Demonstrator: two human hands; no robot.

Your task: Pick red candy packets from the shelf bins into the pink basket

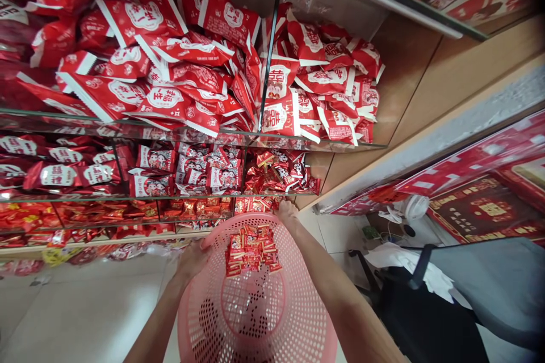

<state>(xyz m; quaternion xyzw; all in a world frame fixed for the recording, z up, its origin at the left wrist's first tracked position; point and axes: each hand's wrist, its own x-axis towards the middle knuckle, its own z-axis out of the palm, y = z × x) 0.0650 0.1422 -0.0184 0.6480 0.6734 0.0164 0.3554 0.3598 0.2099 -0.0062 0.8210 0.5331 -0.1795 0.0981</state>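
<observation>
Two hands flank my round pink perforated plastic basket (298, 295): the left hand (191, 262) clasps its rim, while the right hand (288, 212) reaches its far side by the shelf (fingertips hidden; I can't tell their hold). I'd keep it steady so the small red-and-gold packets (253, 249) inside don't slide. A black chair (426, 317) crowds my right.
</observation>
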